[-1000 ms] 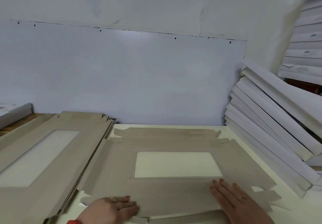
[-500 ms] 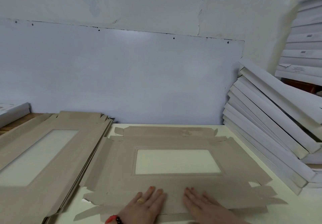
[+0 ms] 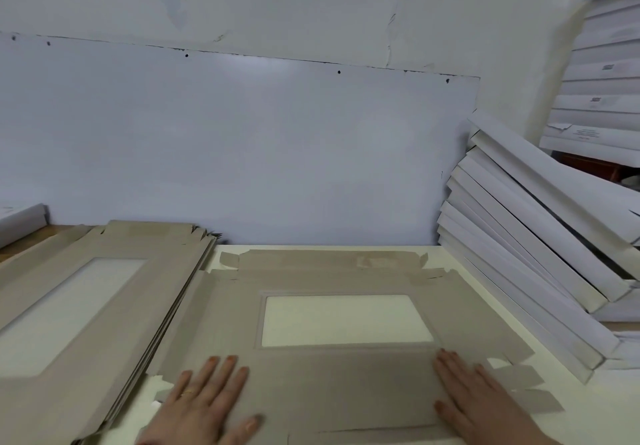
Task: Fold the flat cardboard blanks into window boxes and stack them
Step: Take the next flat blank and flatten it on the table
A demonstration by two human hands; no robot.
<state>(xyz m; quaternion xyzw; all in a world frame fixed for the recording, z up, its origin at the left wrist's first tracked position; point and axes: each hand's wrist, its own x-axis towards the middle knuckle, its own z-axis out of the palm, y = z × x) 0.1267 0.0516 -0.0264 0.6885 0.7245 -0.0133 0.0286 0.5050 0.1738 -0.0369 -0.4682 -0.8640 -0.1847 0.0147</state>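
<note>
A flat grey-brown cardboard blank (image 3: 332, 282) with a rectangular clear window lies spread on the white table in front of me. My left hand (image 3: 204, 399) presses flat on its near panel at the left, fingers straight and spread. My right hand (image 3: 474, 399) lies flat on the same panel at the right. The near flap is folded over under both palms. A pile of more flat blanks (image 3: 86, 299) lies to the left. Folded white boxes (image 3: 540, 257) lean in a stack at the right.
A white wall panel (image 3: 242, 154) stands close behind the table (image 3: 571, 406). More white boxes (image 3: 602, 98) are piled high at the far right. Part of a white box (image 3: 20, 219) shows at the left edge.
Both hands were close together at the middle of the near panel half a second ago; they have slid apart along it, left hand leftward and right hand rightward.
</note>
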